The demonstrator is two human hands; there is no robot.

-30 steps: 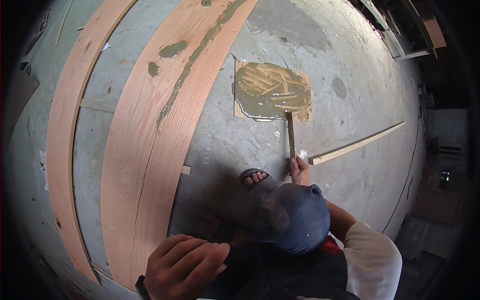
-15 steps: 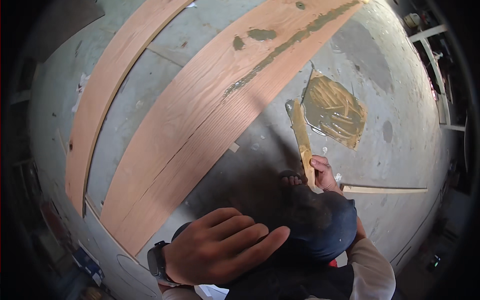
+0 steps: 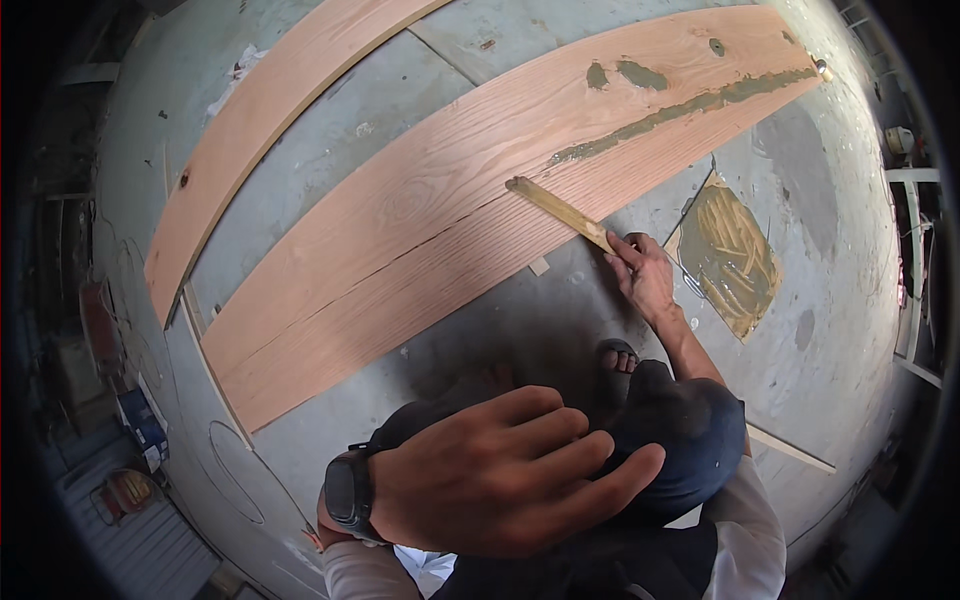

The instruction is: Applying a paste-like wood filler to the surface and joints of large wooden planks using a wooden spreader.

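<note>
My right hand (image 3: 645, 278) pinches the wooden stick (image 3: 562, 213) by one end, apparently so its tip extends over the cracked board (image 3: 455, 250), ahead-left; the paste-smeared sheet (image 3: 742, 328) lies rightward, presumably for reach. My left hand (image 3: 490, 470) bends loosely; whether it holds anything, I cannot tell.

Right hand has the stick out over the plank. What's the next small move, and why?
Probably draw the wooden stick along the dark crack, pressing lightly: the right hand has its tip at or over the crack, just past where the grey-green paste stops, and the rest looks unfilled.
</note>
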